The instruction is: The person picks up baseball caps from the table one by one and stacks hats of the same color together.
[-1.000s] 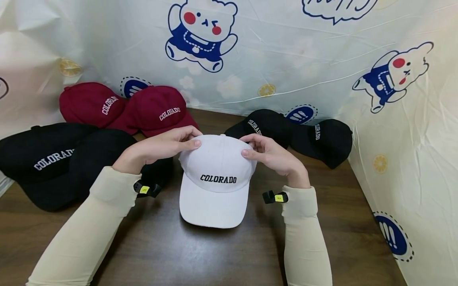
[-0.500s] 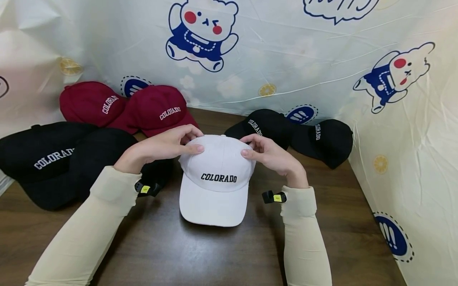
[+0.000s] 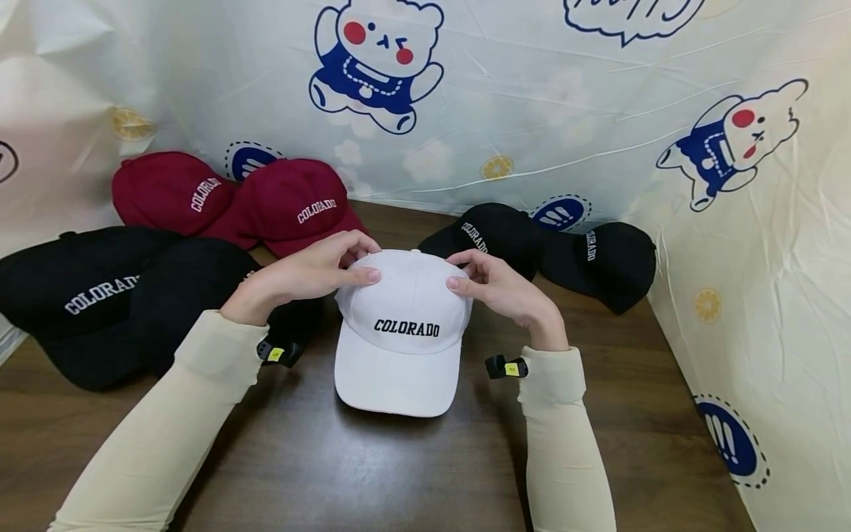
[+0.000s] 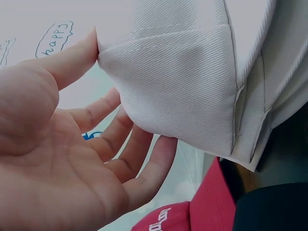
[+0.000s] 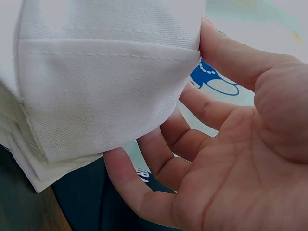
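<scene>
A white baseball cap (image 3: 405, 295) with black COLORADO lettering faces me at the middle of the table, its brim toward me. My left hand (image 3: 312, 270) grips the crown's upper left, thumb on the front and fingers behind. On the upper right, my right hand (image 3: 508, 292) pinches the crown the same way. Close up in the left wrist view, the white fabric (image 4: 173, 86) lies between thumb and curled fingers, with layered edges at its right. The right wrist view has the fabric (image 5: 106, 96) held likewise, several layered edges showing at lower left.
Two dark red caps (image 3: 292, 199) sit at the back left against the printed curtain (image 3: 532, 89). Black caps (image 3: 93, 288) overlap at the left. Two more black caps (image 3: 598, 262) lie at the back right. The wooden table (image 3: 346, 480) ends at the curtain.
The white cap's brim has risen slightly in the head view, away from me. My left thumb sits a little further in on the crown, and both wrists have shifted slightly inward.
</scene>
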Motion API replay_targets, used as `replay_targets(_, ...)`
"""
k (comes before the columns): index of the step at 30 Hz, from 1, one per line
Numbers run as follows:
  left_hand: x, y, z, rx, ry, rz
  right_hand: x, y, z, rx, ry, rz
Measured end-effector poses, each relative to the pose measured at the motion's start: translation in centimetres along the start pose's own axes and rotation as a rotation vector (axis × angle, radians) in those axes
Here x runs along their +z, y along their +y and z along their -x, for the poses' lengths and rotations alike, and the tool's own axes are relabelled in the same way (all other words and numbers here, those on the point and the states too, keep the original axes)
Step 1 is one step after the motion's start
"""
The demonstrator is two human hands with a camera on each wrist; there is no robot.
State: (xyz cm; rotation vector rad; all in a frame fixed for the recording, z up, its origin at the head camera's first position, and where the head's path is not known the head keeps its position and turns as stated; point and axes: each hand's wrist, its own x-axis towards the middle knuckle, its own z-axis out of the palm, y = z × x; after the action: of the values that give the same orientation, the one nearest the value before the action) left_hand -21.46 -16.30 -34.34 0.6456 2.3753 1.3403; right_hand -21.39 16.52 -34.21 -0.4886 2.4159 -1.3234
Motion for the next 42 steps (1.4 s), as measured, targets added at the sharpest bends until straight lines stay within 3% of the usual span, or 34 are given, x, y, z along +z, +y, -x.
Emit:
replay_targets(14, -0.3, 0.0, 0.1, -0.016, 0.019, -0.041, 0.5, 0.4, -0.3, -0.015, 0.018, 0.051)
replay_targets(32, -1.0, -0.3, 0.1, -0.046, 0.048, -0.081, 1.5, 0.2, -1.1, 0.013, 0.057, 0.030)
replay_targets(42, -1.3, -0.2, 0.1, -0.059, 0.050, -0.126, 1.2, 0.2, -0.9, -0.031, 0.043, 0.068)
